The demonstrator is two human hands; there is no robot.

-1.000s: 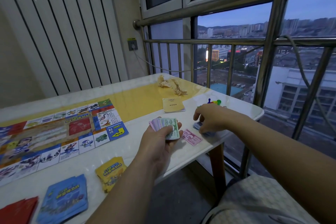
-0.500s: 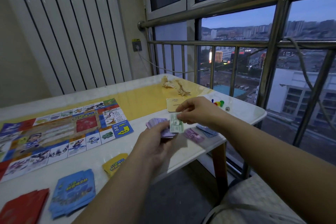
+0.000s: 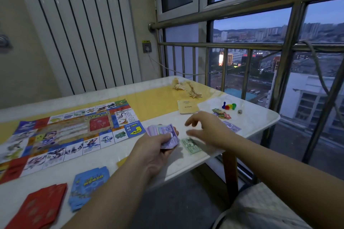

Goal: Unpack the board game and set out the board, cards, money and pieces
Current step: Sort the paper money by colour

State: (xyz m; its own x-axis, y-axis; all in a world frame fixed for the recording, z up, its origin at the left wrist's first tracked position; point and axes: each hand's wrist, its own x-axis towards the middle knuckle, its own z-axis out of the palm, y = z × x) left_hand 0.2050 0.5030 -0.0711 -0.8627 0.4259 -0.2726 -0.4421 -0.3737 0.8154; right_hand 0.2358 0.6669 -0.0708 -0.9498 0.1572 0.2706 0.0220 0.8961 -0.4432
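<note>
My left hand grips a fanned stack of purple play money above the table's near edge. My right hand hovers just right of it, fingers spread and holding nothing, over a green note that lies flat on the table. A purple note lies beyond my right wrist. The game board is spread out on the left. A blue card deck and a red card deck sit near the front edge. Coloured pawns, a die and small tokens lie at the far right.
A yellow booklet and crumpled wrapping lie toward the back of the white and yellow table. A metal railing and window stand right behind the table's far edge. A yellow card shows beside my left forearm.
My right hand pulled a green note off the stack, laid it on the table and let go. The left hand kept holding the stack.
</note>
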